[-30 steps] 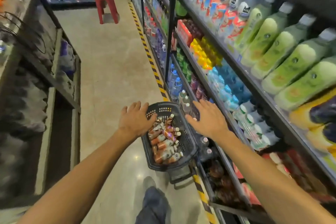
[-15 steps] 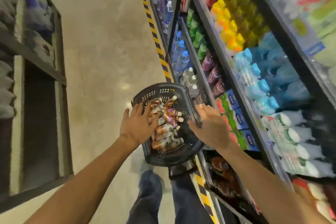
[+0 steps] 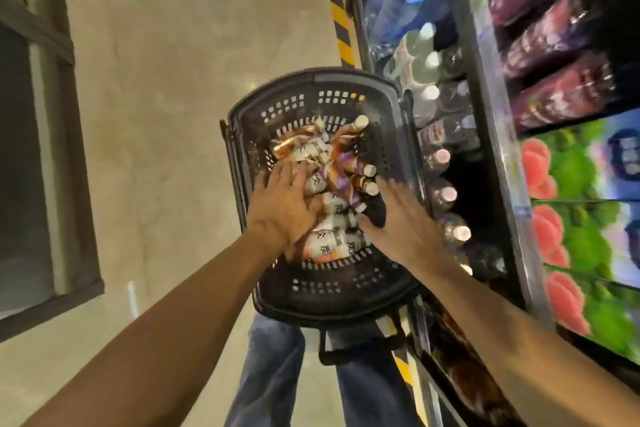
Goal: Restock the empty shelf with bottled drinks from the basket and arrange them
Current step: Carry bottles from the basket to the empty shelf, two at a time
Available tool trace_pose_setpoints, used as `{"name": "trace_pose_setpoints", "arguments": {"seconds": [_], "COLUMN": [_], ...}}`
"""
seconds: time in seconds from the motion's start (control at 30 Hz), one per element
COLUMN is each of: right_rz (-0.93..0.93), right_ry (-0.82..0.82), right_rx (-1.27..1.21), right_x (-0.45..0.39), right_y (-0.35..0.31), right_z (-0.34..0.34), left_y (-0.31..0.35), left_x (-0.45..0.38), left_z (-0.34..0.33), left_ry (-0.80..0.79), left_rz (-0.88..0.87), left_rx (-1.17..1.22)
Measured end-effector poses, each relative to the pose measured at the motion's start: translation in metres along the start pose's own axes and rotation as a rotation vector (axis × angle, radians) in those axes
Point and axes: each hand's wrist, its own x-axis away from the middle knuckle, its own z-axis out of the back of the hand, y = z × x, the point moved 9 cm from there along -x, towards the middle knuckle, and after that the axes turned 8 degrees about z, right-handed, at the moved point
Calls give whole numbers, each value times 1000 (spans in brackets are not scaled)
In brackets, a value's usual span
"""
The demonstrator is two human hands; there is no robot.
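Note:
A black plastic basket (image 3: 311,291) stands on the floor by the drinks shelf, holding several small bottles (image 3: 332,246) with white caps and orange, white and purple labels. My left hand (image 3: 280,208) lies spread on the bottles at the basket's left side, fingers straight. My right hand (image 3: 401,222) reaches into the basket's right side, fingers extended over the bottles near the rim; it holds nothing I can see. To the right of the basket, a dark gap (image 3: 467,191) opens in a low shelf beside pink-capped bottles (image 3: 450,194).
The shelving unit (image 3: 491,114) runs along the right with water bottles, purple packs and colourful cartons. Yellow-black tape (image 3: 339,17) marks the floor edge. Another rack (image 3: 34,149) stands left. My legs in jeans (image 3: 270,374) are below the basket.
The view has tilted down and closer to the basket. Both hands have moved further in: the left onto the bottles, the right from the rim down among them.

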Motion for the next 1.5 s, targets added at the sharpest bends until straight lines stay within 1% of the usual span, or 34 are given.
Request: {"name": "trace_pose_setpoints", "arguments": {"seconds": [0.07,0.23,0.33,0.43,0.5,0.6,0.7,0.8,0.9,0.97,1.1,1.2,1.33,1.5], "right_rz": [-7,-70,-87,-112,-130,-149,-144,-117,-91,-84,-77,-43,6,28], "right_ry": [-8,-112,-94,-81,-43,60,122,126,154,192,305,378,440,530], "right_rx": [-24,-103,-141,-193,-250,-309,-306,-280,-284,-326,-435,-531,-556,-681], "right_x": [-22,-66,-90,-110,-120,-128,-129,-127,-121,-117,-105,-91,-65,-34], "right_y": [13,52,70,82,86,87,85,84,77,69,53,43,28,4], "right_z": [-33,-137,-179,-204,-214,-215,-212,-205,-189,-175,-136,-99,-36,64], "left_y": [1,-3,-13,-30,-34,-30,-28,-27,-30,-30,-27,-26,-28,-34], "left_x": [-30,-107,-144,-169,-178,-187,-190,-188,-178,-167,-139,-111,-71,-16], "left_z": [-27,-96,-129,-155,-165,-170,-163,-159,-149,-139,-109,-77,-25,63], "left_ry": [-1,-25,-50,-65,-26,43,69,50,50,51,41,68,103,247], "left_rz": [1,35,51,93,104,113,128,129,164,163,120,112,143,122], "left_rx": [-39,-75,-73,-59,-70,-94,-82,-22,141,237,351,484,729,885]}}
